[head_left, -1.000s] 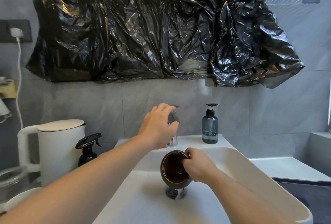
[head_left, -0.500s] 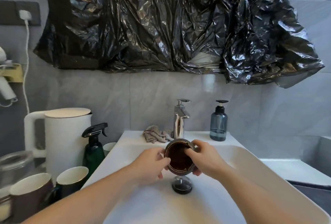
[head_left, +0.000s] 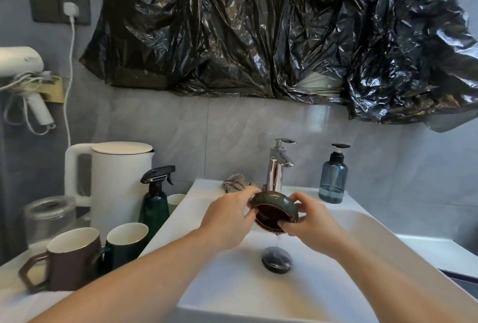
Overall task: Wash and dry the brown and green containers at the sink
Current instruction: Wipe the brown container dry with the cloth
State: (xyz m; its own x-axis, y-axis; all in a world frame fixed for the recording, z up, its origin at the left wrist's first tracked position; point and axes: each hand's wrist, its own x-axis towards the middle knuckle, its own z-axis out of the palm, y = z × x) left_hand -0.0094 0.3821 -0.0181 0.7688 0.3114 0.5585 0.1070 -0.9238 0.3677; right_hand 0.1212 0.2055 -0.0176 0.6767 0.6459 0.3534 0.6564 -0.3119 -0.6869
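I hold a small round brown-green glazed container [head_left: 273,205] over the white sink [head_left: 344,250], just below the chrome tap [head_left: 277,167]. It is tipped with its mouth facing down and toward me, and water trickles from it onto the drain plug [head_left: 276,260]. My left hand [head_left: 230,215] grips its left rim. My right hand [head_left: 309,215] grips its right side, fingers curled under the rim. On the counter at the left stand a brown mug [head_left: 69,262] and a dark green mug [head_left: 124,241].
A white kettle [head_left: 116,180], a green spray bottle [head_left: 155,202], a glass jar [head_left: 49,216] and a small cup stand left of the sink. A crumpled cloth [head_left: 234,183] lies behind the basin by the tap. A blue soap dispenser [head_left: 333,176] stands at the right. Black plastic covers the wall above.
My left hand left the tap handle and came down onto the container's left rim. Both hands then tipped the container mouth-down and water now runs out of it.
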